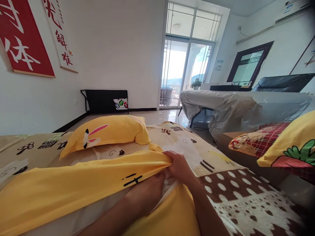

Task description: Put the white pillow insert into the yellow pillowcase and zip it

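A yellow pillowcase [81, 178] with small black marks lies across the near side of the bed, partly over a white pillow [66, 216]. My left hand [150, 188] reaches inside the case's opening, its fingers curled closed against bunched white pillow fabric; the fingertips are hidden. My right hand [179, 165] pinches the edge of the yellow case at its far right corner, just above my left hand. More yellow cloth of the case hangs below my wrists. Just beyond lies a filled yellow pillow [115, 131] with a rabbit print.
A cream and brown patterned blanket [228, 186] covers the bed. At right, a cardboard box [256, 164] bears a red plaid cushion [263, 141] and a yellow carrot-print pillow [292, 147]. Behind stands a plastic-covered table [226, 100]. A black folded panel [103, 101] leans by the wall.
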Action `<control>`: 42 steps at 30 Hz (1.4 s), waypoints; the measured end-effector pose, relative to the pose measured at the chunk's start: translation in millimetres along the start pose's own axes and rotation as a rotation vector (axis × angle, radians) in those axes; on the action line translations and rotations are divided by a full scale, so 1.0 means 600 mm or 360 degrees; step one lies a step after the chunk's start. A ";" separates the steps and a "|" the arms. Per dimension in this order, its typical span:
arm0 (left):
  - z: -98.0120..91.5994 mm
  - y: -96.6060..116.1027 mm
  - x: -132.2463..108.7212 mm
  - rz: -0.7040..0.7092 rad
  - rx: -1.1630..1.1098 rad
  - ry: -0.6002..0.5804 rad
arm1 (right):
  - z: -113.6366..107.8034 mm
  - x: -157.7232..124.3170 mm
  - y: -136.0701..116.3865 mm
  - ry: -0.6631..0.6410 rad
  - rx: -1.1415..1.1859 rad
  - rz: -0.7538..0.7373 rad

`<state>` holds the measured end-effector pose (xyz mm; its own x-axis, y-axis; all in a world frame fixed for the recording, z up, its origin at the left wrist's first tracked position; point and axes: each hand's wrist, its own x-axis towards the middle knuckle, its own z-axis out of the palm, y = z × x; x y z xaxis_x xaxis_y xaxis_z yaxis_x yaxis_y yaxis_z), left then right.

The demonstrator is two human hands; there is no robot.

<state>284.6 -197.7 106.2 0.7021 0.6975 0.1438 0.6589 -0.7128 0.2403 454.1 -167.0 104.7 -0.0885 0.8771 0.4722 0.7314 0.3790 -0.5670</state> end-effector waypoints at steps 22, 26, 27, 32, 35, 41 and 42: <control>0.015 -0.021 0.020 0.0265 0.0241 0.0040 | 0.041 -0.001 -0.007 0.0637 0.0244 -0.0232; 0.010 -0.017 0.018 0.0279 0.0218 0.0118 | 0.048 -0.004 -0.006 0.0834 0.0155 -0.0236; 0.008 -0.016 0.017 0.0268 0.0218 0.0105 | 0.049 -0.005 -0.005 0.0848 0.0142 -0.0223; 0.007 -0.013 0.017 0.0137 0.0233 0.0055 | 0.050 0.001 0.001 0.0668 0.0185 -0.0108; 0.010 -0.013 0.019 0.0188 0.0303 0.0087 | 0.045 0.006 0.004 0.0447 0.0121 0.0039; 0.009 -0.013 0.026 0.0086 0.0208 0.0030 | 0.024 0.003 -0.001 0.0020 -0.0341 0.0198; 0.008 -0.013 0.026 0.0063 0.0165 0.0044 | 0.019 0.001 -0.002 -0.0025 -0.0369 0.0188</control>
<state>291.7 -181.5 101.9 0.7211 0.6696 0.1781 0.6564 -0.7425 0.1337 445.1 -163.5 97.9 -0.0022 0.9165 0.4001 0.8725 0.1972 -0.4471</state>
